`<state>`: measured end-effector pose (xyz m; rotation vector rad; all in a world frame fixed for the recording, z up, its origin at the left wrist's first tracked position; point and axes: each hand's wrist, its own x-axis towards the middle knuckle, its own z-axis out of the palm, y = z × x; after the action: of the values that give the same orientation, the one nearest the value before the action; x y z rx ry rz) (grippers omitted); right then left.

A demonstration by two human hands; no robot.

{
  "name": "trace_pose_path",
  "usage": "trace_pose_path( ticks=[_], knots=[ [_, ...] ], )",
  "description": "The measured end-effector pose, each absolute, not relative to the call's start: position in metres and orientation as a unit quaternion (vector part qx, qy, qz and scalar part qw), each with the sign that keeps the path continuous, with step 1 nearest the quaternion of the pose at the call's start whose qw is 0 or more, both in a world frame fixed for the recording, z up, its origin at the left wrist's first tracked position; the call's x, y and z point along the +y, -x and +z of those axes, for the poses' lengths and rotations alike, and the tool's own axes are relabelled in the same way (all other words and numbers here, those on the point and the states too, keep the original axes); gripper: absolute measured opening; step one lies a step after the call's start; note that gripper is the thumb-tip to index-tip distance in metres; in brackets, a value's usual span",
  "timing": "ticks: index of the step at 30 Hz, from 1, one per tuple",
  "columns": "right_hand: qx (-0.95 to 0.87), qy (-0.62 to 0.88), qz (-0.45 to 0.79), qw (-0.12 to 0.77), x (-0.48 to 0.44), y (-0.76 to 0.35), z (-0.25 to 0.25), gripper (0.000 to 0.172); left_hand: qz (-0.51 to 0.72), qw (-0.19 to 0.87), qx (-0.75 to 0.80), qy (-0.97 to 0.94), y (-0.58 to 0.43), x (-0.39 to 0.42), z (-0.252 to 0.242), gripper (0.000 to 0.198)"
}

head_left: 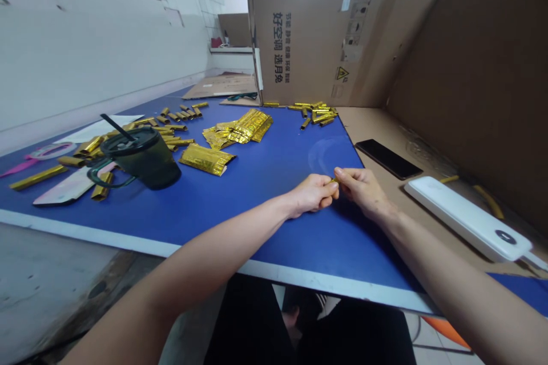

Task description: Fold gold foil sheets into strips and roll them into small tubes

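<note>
Over the blue table [265, 228], my left hand [314, 193] and my right hand [362, 188] meet fingertip to fingertip. Between them shows a small bit of gold material [335, 180], mostly hidden by my fingers; both hands pinch it. Beyond my hands lies a loose group of small gold tubes [321, 114] near the cardboard box. To the left are a flat gold packet [206, 158] and a heap of crinkled gold wrappers [252, 125].
A dark lidded cup [148, 159] with a straw stands at left among gold rolls [171, 128]. On cardboard at right lie a black phone [387, 158] and a white power bank [466, 217]. A tall cardboard box [317, 28] rises behind.
</note>
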<state>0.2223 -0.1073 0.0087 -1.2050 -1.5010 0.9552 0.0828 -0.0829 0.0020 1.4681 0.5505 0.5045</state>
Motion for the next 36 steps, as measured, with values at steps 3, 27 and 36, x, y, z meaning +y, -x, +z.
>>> trace_pose_path(
  ticks=[3,27,36],
  knots=[
    [-0.633,0.509,0.356,0.462,-0.108,-0.223,0.011,0.043,0.237,0.656,0.261,-0.667,-0.085,-0.082,0.000,0.019],
    [-0.526,0.519,0.347,0.578,-0.102,-0.231,0.009,0.042,0.228,0.640,0.271,-0.682,-0.082,-0.082,0.005,0.023],
    [-0.540,0.483,0.402,0.560,-0.101,-0.232,0.008,0.045,0.265,0.615,0.302,-0.679,-0.083,-0.086,0.005,0.027]
  ],
)
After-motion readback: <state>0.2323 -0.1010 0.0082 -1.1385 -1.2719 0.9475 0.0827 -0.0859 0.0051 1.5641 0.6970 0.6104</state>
